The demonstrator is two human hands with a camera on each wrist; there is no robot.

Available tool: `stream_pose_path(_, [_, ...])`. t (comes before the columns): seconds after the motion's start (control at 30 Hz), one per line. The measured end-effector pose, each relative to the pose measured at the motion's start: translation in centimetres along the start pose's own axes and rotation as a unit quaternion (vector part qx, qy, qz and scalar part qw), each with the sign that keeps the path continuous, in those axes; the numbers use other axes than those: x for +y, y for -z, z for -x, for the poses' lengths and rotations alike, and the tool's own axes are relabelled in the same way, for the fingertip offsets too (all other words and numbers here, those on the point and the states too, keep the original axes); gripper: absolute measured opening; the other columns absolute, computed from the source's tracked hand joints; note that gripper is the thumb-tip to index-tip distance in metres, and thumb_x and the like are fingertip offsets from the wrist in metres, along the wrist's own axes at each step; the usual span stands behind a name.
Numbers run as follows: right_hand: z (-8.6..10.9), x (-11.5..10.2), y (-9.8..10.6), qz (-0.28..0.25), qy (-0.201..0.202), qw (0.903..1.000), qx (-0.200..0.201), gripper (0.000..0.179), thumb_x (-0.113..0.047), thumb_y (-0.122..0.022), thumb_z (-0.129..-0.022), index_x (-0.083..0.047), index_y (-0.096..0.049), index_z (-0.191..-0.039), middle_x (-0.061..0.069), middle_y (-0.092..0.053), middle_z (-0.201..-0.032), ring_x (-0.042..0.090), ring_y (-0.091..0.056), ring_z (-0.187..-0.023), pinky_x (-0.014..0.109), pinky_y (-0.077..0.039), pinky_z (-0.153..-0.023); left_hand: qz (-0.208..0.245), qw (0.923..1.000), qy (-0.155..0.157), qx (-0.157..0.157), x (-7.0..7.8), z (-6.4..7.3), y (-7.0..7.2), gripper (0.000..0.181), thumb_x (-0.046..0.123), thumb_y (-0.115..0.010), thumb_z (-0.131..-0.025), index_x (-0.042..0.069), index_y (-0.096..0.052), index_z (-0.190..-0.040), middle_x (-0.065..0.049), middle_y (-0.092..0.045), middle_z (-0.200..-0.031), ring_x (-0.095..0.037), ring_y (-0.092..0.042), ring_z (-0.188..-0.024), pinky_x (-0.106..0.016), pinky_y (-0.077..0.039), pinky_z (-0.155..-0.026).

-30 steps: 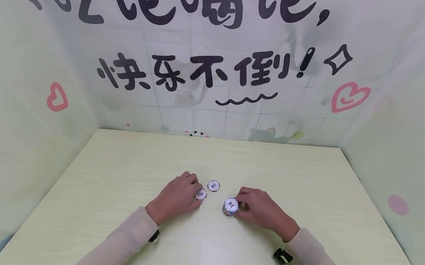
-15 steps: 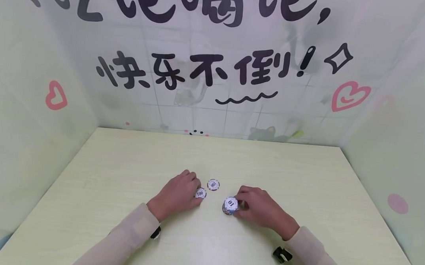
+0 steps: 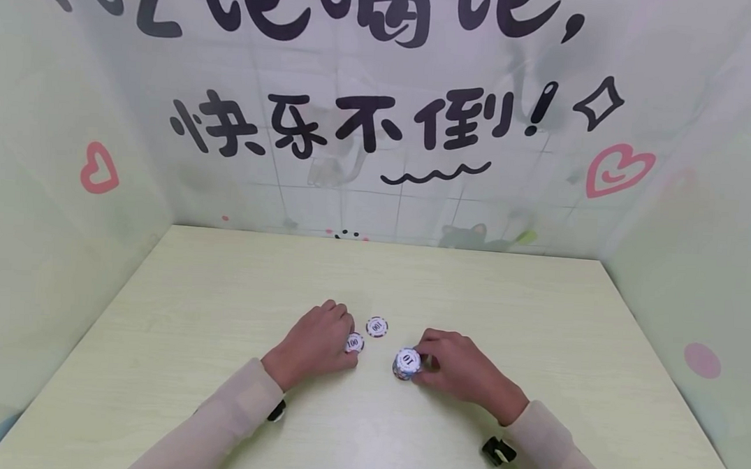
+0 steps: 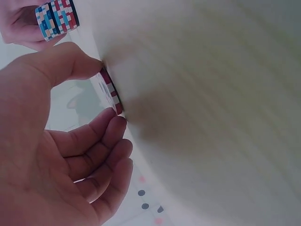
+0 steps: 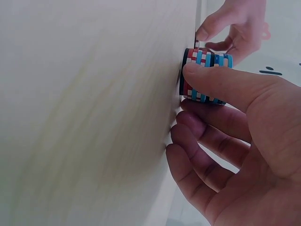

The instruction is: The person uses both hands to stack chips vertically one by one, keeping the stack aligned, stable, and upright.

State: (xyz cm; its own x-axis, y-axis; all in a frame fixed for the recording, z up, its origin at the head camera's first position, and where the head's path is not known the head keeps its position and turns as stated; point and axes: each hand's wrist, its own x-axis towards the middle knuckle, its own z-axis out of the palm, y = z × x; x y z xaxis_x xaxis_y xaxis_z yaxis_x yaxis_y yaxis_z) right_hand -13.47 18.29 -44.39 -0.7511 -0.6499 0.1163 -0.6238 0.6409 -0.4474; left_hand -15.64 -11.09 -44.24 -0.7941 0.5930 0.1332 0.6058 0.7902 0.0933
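Observation:
My left hand [image 3: 320, 344] pinches a white poker chip marked 100 [image 3: 355, 343] between thumb and fingertips, down at the tabletop. In the left wrist view that poker chip [image 4: 111, 90] shows a red and white edge. Just beyond it lies a second 100 poker chip [image 3: 377, 327], flat and untouched. To the right, my right hand [image 3: 464, 364] grips a stack of poker chips [image 3: 407, 364] by its sides, a chip marked 10 on top. Seen from the right wrist, the stack [image 5: 207, 75] has blue, red, black and white edges, with the thumb across its side.
The pale wooden table [image 3: 254, 278] meets a printed curtain [image 3: 376, 213] at the back, with more curtain on both sides. Black wrist devices show under each sleeve, the right one [image 3: 499, 451] more fully.
Both hands stay almost still. The left thumb has shifted very slightly at the 100 poker chip; the stack and the loose chip keep their places.

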Motion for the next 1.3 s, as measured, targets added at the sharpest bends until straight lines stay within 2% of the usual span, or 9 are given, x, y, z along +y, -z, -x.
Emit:
stream_pose_path(0.4, [0.01,-0.16,0.11,-0.002,-0.004,1.0,-0.001,0.018,-0.012,-0.093,-0.089,-0.01,-0.08,-0.101,-0.008,-0.065,-0.096,0.006,-0.056,-0.077,0.024,-0.049,-0.069,-0.007,0.9996,-0.005,0.026,-0.11,0.17,-0.06,0.028,0.029,-0.074,-0.087,0.002,-0.072,-0.091,-0.007,-0.064,-0.085,-0.024,-0.056,-0.079,-0.039,-0.05,-0.071])
stream_pose_path(0.77, [0.1,-0.19,0.03,-0.008,0.0,0.9999,0.006,0.016,-0.011,-0.092,-0.089,-0.012,-0.078,-0.098,-0.008,-0.063,-0.092,0.007,-0.054,-0.075,0.024,-0.047,-0.068,-0.009,0.9996,-0.007,0.028,0.03,0.24,0.25,0.03,0.031,-0.073,-0.087,0.002,-0.071,-0.092,-0.006,-0.065,-0.085,-0.023,-0.056,-0.078,-0.038,-0.051,-0.071])
stream_pose_path(1.1, [0.09,-0.12,-0.07,-0.005,0.003,1.0,0.007,0.016,-0.011,-0.092,-0.089,-0.013,-0.078,-0.097,-0.007,-0.063,-0.092,0.006,-0.053,-0.075,0.024,-0.047,-0.068,-0.015,0.9985,-0.023,0.048,0.21,0.34,0.35,0.028,0.032,-0.074,-0.087,0.004,-0.071,-0.091,-0.004,-0.064,-0.084,-0.022,-0.055,-0.077,-0.036,-0.049,-0.07])
stream_pose_path(1.3, [0.1,-0.07,-0.15,-0.005,0.005,0.9999,0.01,0.016,-0.01,-0.092,-0.089,-0.013,-0.078,-0.097,-0.007,-0.063,-0.092,0.007,-0.054,-0.075,0.023,-0.048,-0.067,-0.016,0.9985,-0.026,0.046,0.37,0.31,0.34,0.029,0.033,-0.073,-0.088,0.005,-0.071,-0.092,-0.003,-0.064,-0.085,-0.021,-0.054,-0.078,-0.035,-0.049,-0.071])
